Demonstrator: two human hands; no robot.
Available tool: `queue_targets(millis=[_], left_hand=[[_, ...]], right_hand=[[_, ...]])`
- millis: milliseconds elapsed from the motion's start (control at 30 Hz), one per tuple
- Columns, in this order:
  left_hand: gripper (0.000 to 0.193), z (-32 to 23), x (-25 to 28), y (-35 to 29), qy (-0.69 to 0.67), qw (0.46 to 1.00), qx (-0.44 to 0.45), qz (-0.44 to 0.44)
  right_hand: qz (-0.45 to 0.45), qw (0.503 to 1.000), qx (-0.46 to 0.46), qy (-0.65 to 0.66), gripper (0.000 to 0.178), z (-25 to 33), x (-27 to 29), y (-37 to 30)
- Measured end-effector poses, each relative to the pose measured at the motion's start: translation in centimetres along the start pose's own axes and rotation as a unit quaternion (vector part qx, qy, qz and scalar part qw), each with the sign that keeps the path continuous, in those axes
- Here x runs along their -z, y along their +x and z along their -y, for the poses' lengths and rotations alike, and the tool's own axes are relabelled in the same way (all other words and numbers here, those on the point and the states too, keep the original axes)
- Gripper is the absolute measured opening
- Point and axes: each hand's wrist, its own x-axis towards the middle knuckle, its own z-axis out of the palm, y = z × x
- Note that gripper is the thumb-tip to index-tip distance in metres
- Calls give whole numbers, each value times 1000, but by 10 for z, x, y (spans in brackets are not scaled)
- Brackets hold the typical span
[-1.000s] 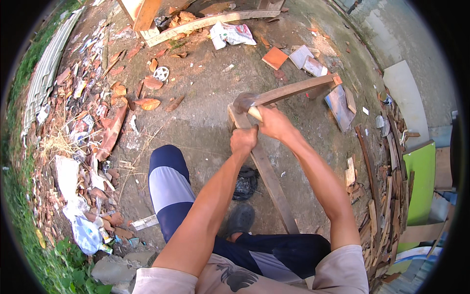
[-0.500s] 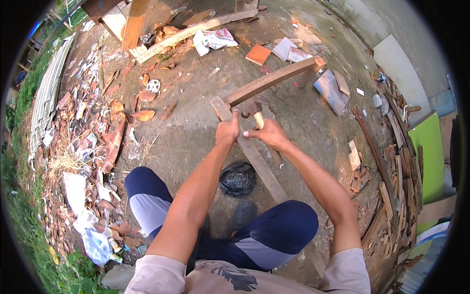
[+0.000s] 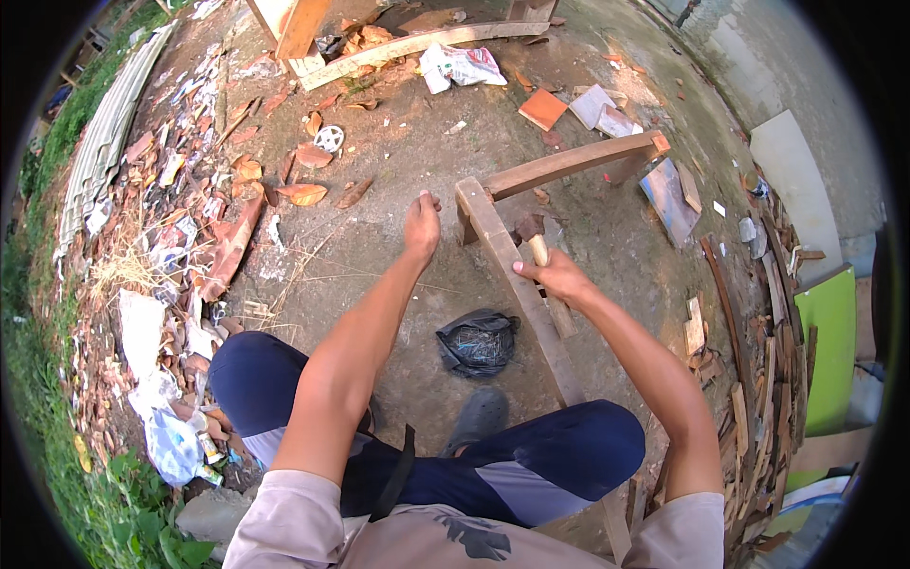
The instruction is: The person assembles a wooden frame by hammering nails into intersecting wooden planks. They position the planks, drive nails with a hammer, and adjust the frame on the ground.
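Note:
My right hand (image 3: pixel 559 275) is wrapped around the wooden handle of a hammer (image 3: pixel 529 227), its dark head up and beside a long plank (image 3: pixel 507 256). The thumb of that hand rests near the plank's edge. The plank runs from beyond my knees back toward my right leg, and a wooden beam (image 3: pixel 569 163) joins its far end at an angle. Left of the plank, my left hand (image 3: pixel 423 226) hangs apart from it with fingers curled closed; whatever they pinch, if anything, is hidden. Below, a black plastic bag (image 3: pixel 477 343) holds thin nails.
Wood offcuts (image 3: pixel 739 351) lie piled along the right side, near a green panel (image 3: pixel 827 332). Litter and dry leaves (image 3: pixel 303 193) spread over the left ground. An orange tile (image 3: pixel 542 109) and a white sack (image 3: pixel 463 67) lie farther off. My sandalled foot (image 3: pixel 477 417) is beside the bag.
My left hand has let go of the plank's far end and moved left, away from it. The right hand still holds the hammer beside the plank. The view has shifted slightly.

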Motion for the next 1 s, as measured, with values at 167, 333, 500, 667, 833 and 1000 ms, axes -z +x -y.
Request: queue_targets(millis=[167,333,500,667,833,1000], left_hand=[[69,-49,-8,40,-82,986,8,148],[91,-91,-22,94,7,927,98,361],[111,-109,-80,115,264,799,77,535],[63,-72,-105,134,292,754,20,588],[24,-79,-98,133,184,765,130,604],[39,-79,-89,135,148,794,148,570]], right_hand=[[-13,999,-22,24,62,-20,6,-1],[-37,996,-76,8,60,18,2,-24],[-110,978,-138,-107,66,41,-10,-43],[-141,973,-116,-141,76,50,-25,-45],[-172,966,-162,-105,75,62,-35,-39],[-172,965,-167,-110,74,70,-36,-34]])
